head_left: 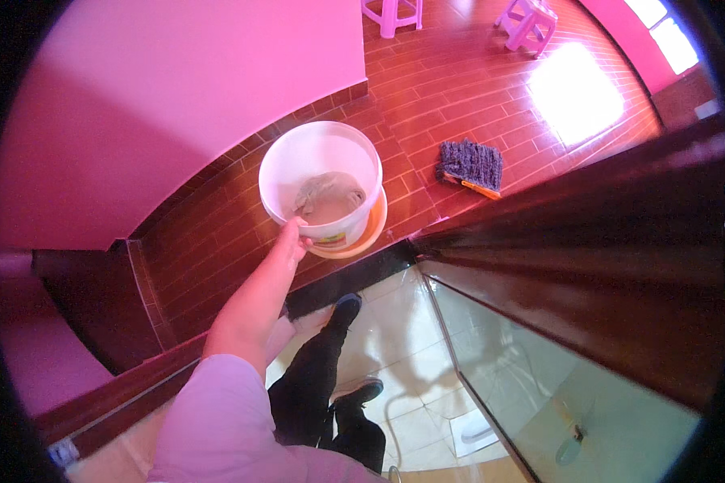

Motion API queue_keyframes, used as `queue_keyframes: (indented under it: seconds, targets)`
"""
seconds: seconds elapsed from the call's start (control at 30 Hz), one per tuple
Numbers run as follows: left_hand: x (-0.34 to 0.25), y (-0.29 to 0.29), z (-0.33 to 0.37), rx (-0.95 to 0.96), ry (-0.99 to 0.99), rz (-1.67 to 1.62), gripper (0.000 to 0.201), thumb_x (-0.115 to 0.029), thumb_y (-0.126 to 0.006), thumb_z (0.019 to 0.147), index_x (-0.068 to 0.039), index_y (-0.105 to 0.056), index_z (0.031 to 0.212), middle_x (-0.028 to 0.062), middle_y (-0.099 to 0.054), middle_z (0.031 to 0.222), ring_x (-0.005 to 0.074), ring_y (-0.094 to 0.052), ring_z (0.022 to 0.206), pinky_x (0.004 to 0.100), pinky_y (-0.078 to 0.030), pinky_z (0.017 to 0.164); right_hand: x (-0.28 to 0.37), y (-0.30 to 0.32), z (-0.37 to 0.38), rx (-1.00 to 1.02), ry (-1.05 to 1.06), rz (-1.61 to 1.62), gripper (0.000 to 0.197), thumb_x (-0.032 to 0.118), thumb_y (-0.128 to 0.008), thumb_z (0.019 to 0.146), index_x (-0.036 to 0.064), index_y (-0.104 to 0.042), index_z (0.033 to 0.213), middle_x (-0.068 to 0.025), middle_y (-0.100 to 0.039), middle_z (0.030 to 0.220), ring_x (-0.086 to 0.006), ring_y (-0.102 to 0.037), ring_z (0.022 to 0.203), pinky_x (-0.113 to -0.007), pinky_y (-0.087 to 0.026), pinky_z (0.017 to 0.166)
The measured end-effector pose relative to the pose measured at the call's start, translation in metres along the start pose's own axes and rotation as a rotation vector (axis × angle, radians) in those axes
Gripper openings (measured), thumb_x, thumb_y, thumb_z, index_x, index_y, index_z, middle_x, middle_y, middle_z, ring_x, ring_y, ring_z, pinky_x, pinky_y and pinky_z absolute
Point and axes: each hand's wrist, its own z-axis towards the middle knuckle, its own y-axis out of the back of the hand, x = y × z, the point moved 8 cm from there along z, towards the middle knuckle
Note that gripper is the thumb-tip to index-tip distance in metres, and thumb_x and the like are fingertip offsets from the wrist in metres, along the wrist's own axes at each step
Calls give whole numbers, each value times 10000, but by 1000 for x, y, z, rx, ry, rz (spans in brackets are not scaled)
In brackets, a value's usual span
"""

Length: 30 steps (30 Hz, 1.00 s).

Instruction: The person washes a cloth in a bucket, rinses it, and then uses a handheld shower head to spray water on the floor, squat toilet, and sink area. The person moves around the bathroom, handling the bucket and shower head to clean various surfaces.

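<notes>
A big, round, white plastic bucket (292,163) is being held by its near rim in the person's left hand (296,232). The fingers of this hand are being kept closed on the rim. How the fingers of the right hand are being kept cannot be told. The bucket is being held out in front of the legs, over the shiny red-brown tiled floor (209,270), just past a dark doorstep (350,283). Something wet-looking and grey-brown (330,199) is being carried low inside the bucket; whether it is water or cloth cannot be told. A round orange tub with a pale rim (370,233) is being partly hidden by the bucket. Whether the two are being kept touching cannot be told.

To the right of the bucket, well apart from it, a shaggy purple-grey brush head with an orange edge (471,163) is being held up by the same floor. Two pink plastic stools (528,26) are being seen farther back. Pale tiles (415,362) are being stepped on by two dark shoes (347,308), beside a clear glass panel (524,362).
</notes>
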Motion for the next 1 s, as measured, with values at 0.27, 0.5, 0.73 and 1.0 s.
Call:
queue_keyframes:
  seconds: [0.27, 0.5, 0.73, 1.0]
  targets:
    - [76, 23, 125, -75, 73, -6, 250, -90, -520, 653, -57, -463, 894, 71, -503, 742, 170, -488, 577, 232, -392, 370, 18, -13, -14, -80, 16, -85, 290, 151, -542, 797, 106, -324, 983, -113, -490, 800, -234, -503, 650, -392, -452, 649]
    - [128, 14, 168, 90, 246, -51, 303, -93, -486, 705, -49, -444, 1002, 134, -515, 941, 267, -547, 750, 349, -509, 572, 27, 22, -32, -118, 22, -92, 405, 108, -564, 784, 102, -323, 1109, -152, -530, 891, -266, -553, 704, -423, -486, 699]
    - [148, 25, 187, 39, 362, 127, 383, -71, -463, 735, -4, -414, 1108, 196, -525, 1006, 351, -561, 836, 404, -528, 650, 33, -1, -41, -153, 20, -108, 334, 98, -561, 786, 60, -397, 1074, -132, -535, 857, -278, -565, 710, -379, -510, 632]
    - [169, 65, 167, -105, 421, 329, 284, -129, -356, 825, 9, -427, 1063, 200, -569, 931, 329, -599, 718, 395, -522, 587, 45, -11, -30, 13, 159, -142, 254, 145, -531, 810, 36, -433, 1018, -136, -559, 789, -268, -579, 665, -370, -516, 561]
